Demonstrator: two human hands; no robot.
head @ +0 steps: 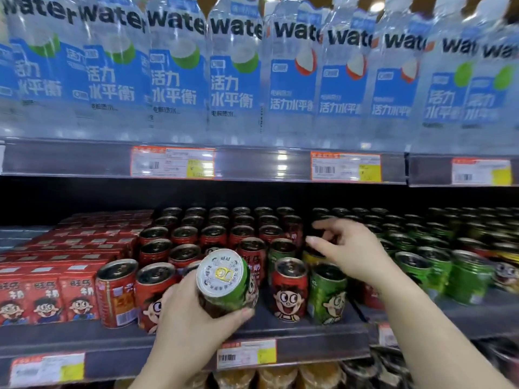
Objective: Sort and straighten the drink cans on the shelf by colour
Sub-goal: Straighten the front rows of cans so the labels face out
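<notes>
Red cartons (pixel 45 293): stacked in rows at the far left of the can shelf (pixel 280 328), each front printed with a cartoon face; they stand just left of the red cans.
Red cans (pixel 179 240): upright in several rows left of and behind the held can; the front 2 at the left, beside the cartons, look slightly turned or tilted.
Left hand (pixel 193 324): curled round the lower body of a green can (pixel 224 279), thumb on its right side, fingers wrapped behind on its left.
Green can: tilted with its silver top toward the camera, held in front of the red cans and above the front edge of the can shelf.
Red front can (pixel 289 290): upright just right of the held can, cartoon face forward.
Green front can (pixel 327 294): upright, touching or just beside the red front can on its right.
Right hand (pixel 348 248): reaching in over the cans behind the green front can, fingers loosely spread and bent; whether they grip a can, I cannot tell.
Green cans (pixel 438 265): rows to the right of the right hand, blurred.
Water bottles (pixel 233 71): 1 row on the shelf above, blue labels.
Price tags (pixel 172 162): clipped along the upper shelf edge and the can shelf edge.
</notes>
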